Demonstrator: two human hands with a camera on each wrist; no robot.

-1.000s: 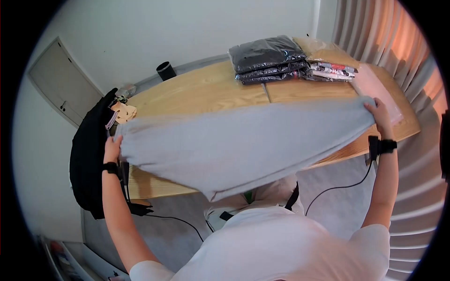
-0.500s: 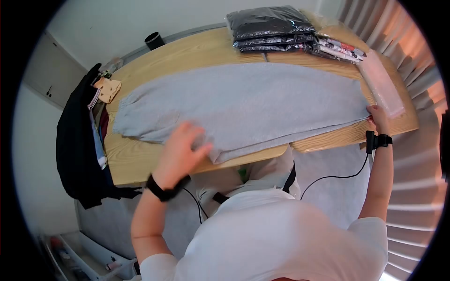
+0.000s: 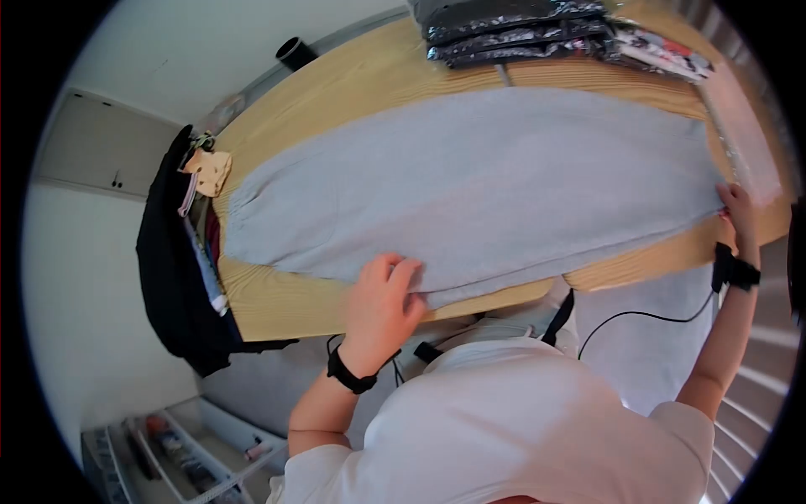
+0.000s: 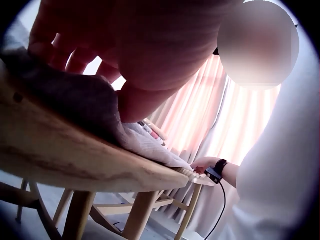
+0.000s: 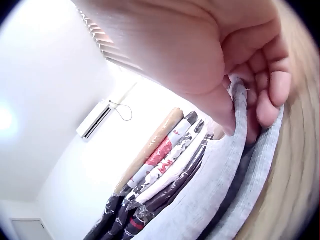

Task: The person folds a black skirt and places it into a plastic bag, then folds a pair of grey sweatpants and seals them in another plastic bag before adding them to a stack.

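Observation:
Light grey trousers [image 3: 487,176] lie folded lengthwise across the wooden table [image 3: 285,311], the gathered waistband at the left. Near the front edge of the cloth, the left hand [image 3: 382,311] rests with bent fingers; in the left wrist view this hand [image 4: 135,45] touches the cloth [image 4: 85,100] along the table edge, its grip unclear. At the right end, the right hand [image 3: 739,214] holds the leg's corner. The right wrist view shows the right hand [image 5: 215,55] pinching one fabric layer [image 5: 225,165] between thumb and fingers, a second layer beside it.
Plastic-wrapped dark garments [image 3: 520,34] and patterned packages [image 3: 663,55] are stacked at the back. A pink packet [image 3: 743,134] lies at the right. Black cloth [image 3: 168,269] and small garments are at the left end. A cable [image 3: 646,314] hangs from the right wrist.
The trousers have come down flat on the table. The left hand has left the waistband and moved right to the front edge; the right hand still holds the right end. The head view has shifted.

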